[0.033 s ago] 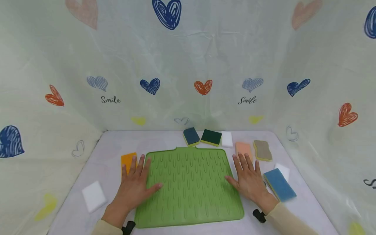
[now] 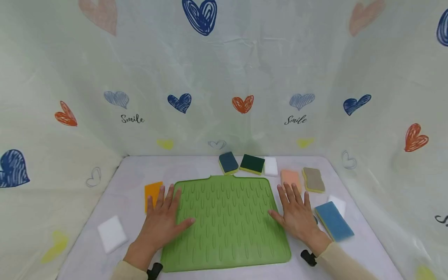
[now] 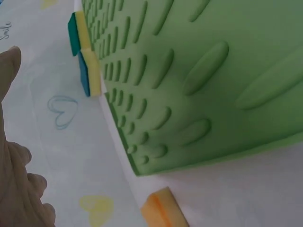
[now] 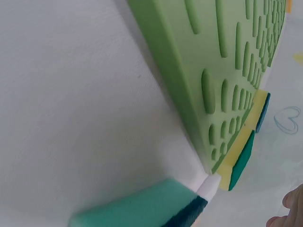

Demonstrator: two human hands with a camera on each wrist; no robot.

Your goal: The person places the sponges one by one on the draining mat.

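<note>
Hands (image 2: 164, 223) flat, flanking green mat (image 2: 225, 221); sponges (image 2: 251, 163) behind.

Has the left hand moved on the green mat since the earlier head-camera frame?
No. The left hand lies flat across the left edge of the green mat, fingertips just right of the orange sponge, as before.

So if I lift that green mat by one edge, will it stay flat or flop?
The green mat will probably flop: it looks thin, rubbery and ridged. It likely grips the table rather than sliding. The left hand and right hand lie flat at its sides.
</note>
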